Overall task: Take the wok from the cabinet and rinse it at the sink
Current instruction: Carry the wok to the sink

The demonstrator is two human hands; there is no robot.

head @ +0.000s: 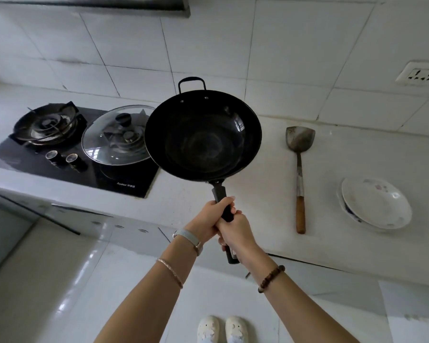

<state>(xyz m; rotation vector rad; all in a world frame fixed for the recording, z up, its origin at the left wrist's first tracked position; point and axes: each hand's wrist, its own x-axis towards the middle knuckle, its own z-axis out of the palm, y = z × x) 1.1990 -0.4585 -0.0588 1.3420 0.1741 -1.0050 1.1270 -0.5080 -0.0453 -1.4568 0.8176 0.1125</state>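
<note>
A black wok (203,136) with a long black handle and a small loop handle at its far rim hangs in the air above the white counter (258,194), its bowl facing me. Both hands hold the long handle. My left hand (209,219) grips higher up, nearer the bowl. Just below it, my right hand (235,235) is wrapped around the handle, whose end sticks out under the palm. The wok partly covers the glass lid behind it. No sink or cabinet interior shows in the head view.
A black gas hob (67,154) sits at the left with a glass lid (114,137) on its right burner. A metal spatula with a wooden grip (299,174) lies on the counter right of the wok. Stacked white plates (375,203) sit further right. A wall socket (420,75) is on the tiles.
</note>
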